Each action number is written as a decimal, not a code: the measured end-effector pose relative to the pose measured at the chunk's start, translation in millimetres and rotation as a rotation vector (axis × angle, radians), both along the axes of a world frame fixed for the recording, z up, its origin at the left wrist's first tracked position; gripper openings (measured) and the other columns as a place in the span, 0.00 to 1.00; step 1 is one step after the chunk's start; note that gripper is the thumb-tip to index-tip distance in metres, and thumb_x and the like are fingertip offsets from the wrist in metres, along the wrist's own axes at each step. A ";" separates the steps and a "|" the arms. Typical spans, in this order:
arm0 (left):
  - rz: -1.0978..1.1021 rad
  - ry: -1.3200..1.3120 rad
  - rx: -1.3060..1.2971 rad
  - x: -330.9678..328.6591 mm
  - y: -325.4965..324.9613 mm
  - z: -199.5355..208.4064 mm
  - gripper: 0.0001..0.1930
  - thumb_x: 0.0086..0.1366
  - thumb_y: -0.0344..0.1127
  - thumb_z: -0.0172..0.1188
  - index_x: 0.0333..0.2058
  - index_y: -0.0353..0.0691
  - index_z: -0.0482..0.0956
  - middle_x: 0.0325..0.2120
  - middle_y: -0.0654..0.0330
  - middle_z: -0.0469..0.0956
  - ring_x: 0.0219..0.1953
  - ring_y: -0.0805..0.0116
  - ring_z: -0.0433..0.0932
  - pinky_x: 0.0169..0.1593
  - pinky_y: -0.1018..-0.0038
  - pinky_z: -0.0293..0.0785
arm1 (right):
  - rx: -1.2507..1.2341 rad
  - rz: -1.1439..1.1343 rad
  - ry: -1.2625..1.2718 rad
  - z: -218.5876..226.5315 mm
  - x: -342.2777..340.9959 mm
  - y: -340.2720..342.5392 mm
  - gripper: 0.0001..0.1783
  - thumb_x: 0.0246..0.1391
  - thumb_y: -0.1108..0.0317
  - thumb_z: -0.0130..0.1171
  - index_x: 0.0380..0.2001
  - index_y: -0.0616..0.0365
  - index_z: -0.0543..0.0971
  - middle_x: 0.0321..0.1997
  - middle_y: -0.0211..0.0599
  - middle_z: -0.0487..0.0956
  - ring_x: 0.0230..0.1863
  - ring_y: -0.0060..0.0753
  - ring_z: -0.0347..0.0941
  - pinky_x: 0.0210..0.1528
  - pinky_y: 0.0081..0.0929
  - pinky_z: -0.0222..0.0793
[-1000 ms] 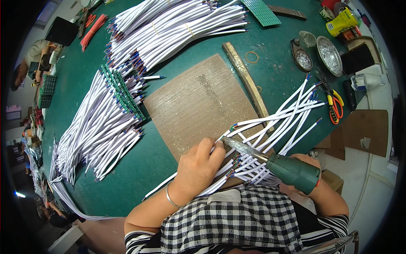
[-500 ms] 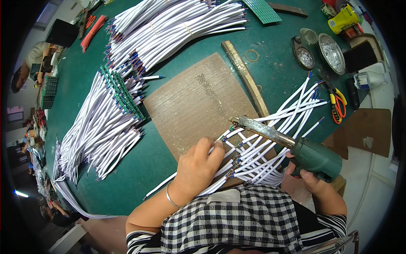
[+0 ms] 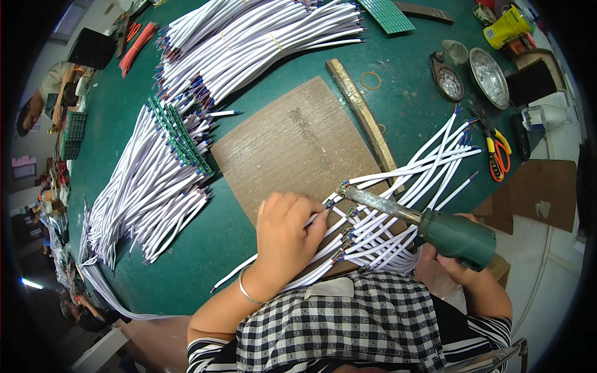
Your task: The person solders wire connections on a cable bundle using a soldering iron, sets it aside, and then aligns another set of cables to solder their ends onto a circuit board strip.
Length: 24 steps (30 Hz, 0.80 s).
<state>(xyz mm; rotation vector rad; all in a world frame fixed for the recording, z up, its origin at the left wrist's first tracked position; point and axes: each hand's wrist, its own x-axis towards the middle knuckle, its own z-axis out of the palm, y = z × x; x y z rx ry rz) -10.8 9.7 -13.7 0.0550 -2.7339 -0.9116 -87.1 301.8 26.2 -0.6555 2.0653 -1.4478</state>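
Observation:
My right hand (image 3: 455, 267) is wrapped round the dark green handle of a soldering iron (image 3: 459, 241). Its metal barrel points left, and the tip is at the small wired joint beside my left fingertips. My left hand (image 3: 286, 227) is closed, thumb and forefinger pinching a white cable (image 3: 233, 275) near its coloured wire ends. Part of that cable is hidden under the palm. Right of this hand, more white cables (image 3: 379, 231) lie crossed in a pile, with small soldered boards at their joints. Beneath them is a brown wooden board (image 3: 273, 149).
Bundled white cables (image 3: 249, 56) fill the far side, and another heap (image 3: 143, 186) with green circuit strips (image 3: 177, 137) lies left. A metal bar (image 3: 360, 115) borders the board. At right are a metal dish (image 3: 489, 78), a round solder holder (image 3: 448, 82) and orange-handled cutters (image 3: 497, 155).
The iron's tip has moved slightly down, and its handle has shifted a little left. My left hand has rolled slightly, its knuckles moving up and left.

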 end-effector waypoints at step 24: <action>0.216 -0.146 0.038 -5.2 6.9 -2.1 0.06 0.44 0.31 0.64 0.20 0.47 0.74 0.27 0.66 0.71 0.35 0.61 0.66 0.40 0.65 0.54 | 0.149 0.229 0.393 7.2 -19.4 -17.1 0.19 0.38 0.69 0.65 0.38 0.60 0.80 0.41 0.43 0.80 0.41 0.43 0.76 0.45 0.33 0.73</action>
